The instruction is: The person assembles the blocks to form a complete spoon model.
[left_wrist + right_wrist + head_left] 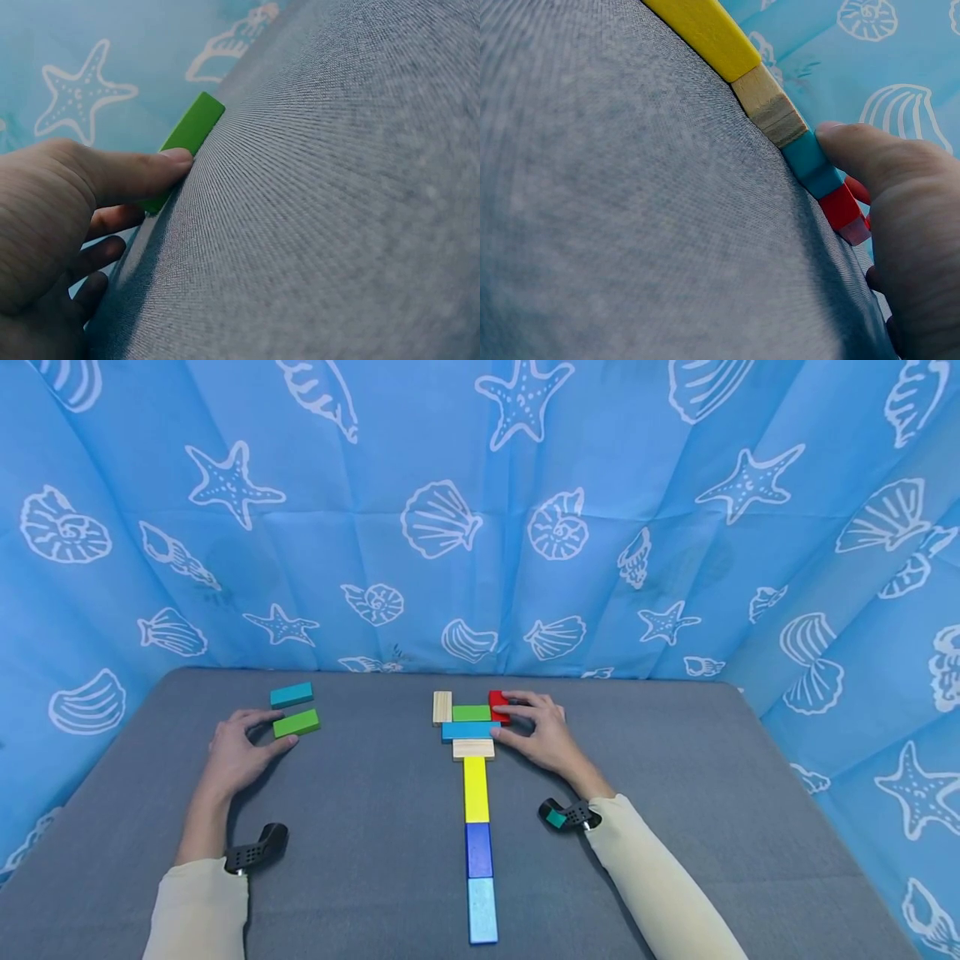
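On the left of the table, my left hand pinches a green block between thumb and index finger; the left wrist view shows the thumb on its side. A teal block lies just behind it. My right hand holds a red block at the back right of the block arrangement. The thumb touches the end of a blue block in front. Beside the red block lies another green block, with a wooden block at its left. The fingers partly cover the red block.
In front of the blue block lies another wooden block. A yellow block, dark blue block and light blue block continue the line toward me. Behind the grey table hangs a blue shell-patterned curtain.
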`<state>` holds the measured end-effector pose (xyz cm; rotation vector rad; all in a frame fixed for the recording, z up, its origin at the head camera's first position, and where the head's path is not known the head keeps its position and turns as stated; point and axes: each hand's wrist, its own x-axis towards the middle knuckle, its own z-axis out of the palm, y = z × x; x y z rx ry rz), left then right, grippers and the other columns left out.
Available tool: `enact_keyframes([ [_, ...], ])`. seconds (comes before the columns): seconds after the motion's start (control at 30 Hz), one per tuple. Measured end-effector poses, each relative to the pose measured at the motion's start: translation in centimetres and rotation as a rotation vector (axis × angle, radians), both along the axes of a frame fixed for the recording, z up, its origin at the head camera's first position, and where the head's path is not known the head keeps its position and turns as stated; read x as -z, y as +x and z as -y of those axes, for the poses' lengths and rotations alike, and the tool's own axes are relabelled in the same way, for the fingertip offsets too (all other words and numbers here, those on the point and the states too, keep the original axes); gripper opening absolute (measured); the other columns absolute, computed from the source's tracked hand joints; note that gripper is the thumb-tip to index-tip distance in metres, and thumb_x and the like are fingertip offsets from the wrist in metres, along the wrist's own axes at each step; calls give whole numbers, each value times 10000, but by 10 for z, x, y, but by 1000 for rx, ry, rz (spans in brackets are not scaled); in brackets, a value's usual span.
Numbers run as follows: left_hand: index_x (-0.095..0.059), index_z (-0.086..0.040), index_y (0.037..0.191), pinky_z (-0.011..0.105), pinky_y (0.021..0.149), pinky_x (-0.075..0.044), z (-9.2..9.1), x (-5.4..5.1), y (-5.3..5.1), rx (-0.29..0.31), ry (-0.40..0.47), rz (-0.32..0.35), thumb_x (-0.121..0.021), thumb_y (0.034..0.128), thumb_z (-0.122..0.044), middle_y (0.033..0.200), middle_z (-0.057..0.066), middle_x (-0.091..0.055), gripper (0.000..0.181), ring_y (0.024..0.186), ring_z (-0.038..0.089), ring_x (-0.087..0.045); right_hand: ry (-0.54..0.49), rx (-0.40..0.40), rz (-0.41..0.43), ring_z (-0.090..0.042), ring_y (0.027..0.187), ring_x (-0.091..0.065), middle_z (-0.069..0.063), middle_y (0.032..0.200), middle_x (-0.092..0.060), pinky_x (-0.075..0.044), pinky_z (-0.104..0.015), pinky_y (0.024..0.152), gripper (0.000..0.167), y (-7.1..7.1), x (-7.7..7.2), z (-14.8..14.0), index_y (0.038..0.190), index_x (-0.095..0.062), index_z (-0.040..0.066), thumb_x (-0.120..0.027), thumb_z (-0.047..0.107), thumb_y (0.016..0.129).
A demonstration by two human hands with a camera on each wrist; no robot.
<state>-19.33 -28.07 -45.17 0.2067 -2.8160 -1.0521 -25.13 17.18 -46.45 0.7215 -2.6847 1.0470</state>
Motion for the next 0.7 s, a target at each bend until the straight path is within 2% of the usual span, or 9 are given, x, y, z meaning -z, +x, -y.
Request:
enact_keyframes([
  [0.17,-603,68,1319,742,1017,-210,0,1,0,2,-6,-35,-759,923,-190,1425,349,-420,499,1317,571,-307,4,4,-3,-337,1293,-439,-90,1448,-555,-277,-546,991,441,0,-1,1,1269,-730,125,-812,304,875],
  [0.37,-596,72,1331,745,1016,-196,-2,-1,1,10,-1,-62,-749,939,-185,1417,356,-435,493,1319,579,-326,17,-1,3,-335,1307,-432,-94,1453,-546,-275,-537,993,447,1,-2,1,1282,-722,125,-805,309,883],
  [0.53,-584,64,1355,736,1047,-239,-7,-7,0,41,41,-67,-734,957,-257,1429,351,-428,533,1342,571,-342,7,-7,-2,-333,1305,-433,-94,1450,-549,-271,-539,998,444,0,-1,0,1280,-724,125,-810,297,880],
  [0.7,-597,58,1348,706,1043,-314,-18,-16,-2,76,73,-110,-746,948,-248,1420,341,-447,525,1336,555,-379,-2,-6,2,-329,1306,-433,-85,1450,-552,-267,-547,1002,442,0,0,0,1277,-726,130,-813,299,878],
])
